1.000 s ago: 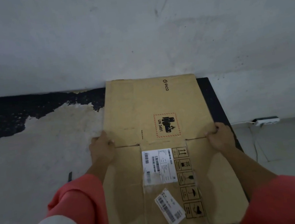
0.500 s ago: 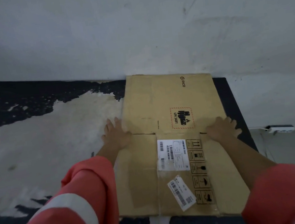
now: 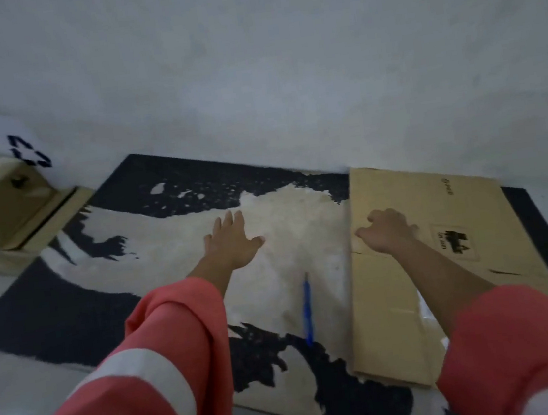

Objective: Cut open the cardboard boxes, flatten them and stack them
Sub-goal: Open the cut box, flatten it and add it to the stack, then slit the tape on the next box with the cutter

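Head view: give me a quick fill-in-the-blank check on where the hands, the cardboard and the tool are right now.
1. The flattened cardboard lies on the ___ side of the worn surface, against the wall.
2. The right hand grips the cardboard at its ___ edge.
3. The left hand, fingers spread over the surface, holds ___.
4. The slim tool lying between the two forearms is ___ in colour.

Missing words: right; left; nothing; blue.

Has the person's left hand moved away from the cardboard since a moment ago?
Yes. The left hand has left the edge of the flattened box and gone leftward, fingers spread over the mat, left of the blue tool.
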